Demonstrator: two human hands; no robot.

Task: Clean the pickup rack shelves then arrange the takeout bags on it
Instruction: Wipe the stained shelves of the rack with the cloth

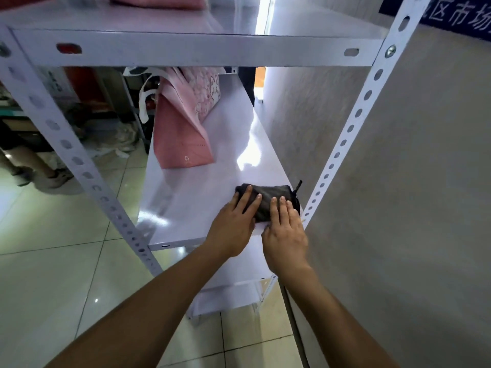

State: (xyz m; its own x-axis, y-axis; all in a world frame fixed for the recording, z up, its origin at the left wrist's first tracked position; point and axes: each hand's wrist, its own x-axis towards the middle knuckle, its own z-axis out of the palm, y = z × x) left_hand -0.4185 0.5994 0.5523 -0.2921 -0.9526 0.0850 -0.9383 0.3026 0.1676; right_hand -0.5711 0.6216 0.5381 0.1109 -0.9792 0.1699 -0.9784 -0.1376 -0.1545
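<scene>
Two flat hands, left [233, 224] and right [285, 232], grip loose, pressing black cloth [265, 200] (half hidden), pink bag [183, 131] behind

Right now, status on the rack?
Both hands flat on black cloth, left, right. Middle shelf mid-wipe. Pink bag standing further along.

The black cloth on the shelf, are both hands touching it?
Touching. The head view shows the left hand and the right hand with straight fingers lying flat on top of the black cloth on the shelf.
</scene>
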